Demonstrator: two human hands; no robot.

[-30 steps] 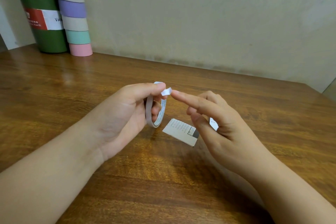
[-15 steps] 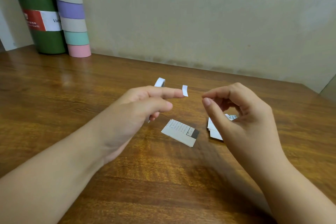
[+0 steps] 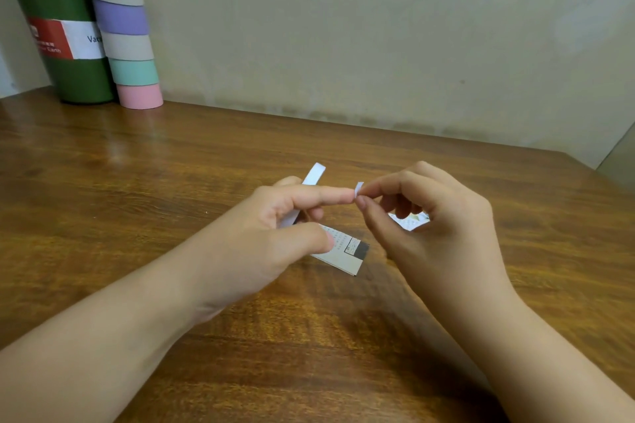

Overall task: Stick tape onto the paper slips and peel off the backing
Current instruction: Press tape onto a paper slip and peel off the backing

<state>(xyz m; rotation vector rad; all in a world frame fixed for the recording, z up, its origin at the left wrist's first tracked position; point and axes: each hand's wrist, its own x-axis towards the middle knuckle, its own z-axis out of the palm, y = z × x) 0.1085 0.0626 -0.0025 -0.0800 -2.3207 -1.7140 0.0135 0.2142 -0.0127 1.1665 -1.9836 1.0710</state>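
Brown wooden table [image 3: 137,182] by a plain wall. Left hand [image 3: 275,233] holding a white tape strip [image 3: 314,174], pointer finger straight out. Right hand [image 3: 429,227] pinching a small tape piece [image 3: 358,188] at that fingertip. Paper slip [image 3: 347,251] lying flat below, more slips [image 3: 409,220] under the right hand.

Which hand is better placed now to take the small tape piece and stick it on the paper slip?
The right hand: it already pinches the small tape piece at the left hand index fingertip. The left also holds the tape strip; the paper slip lies just below.
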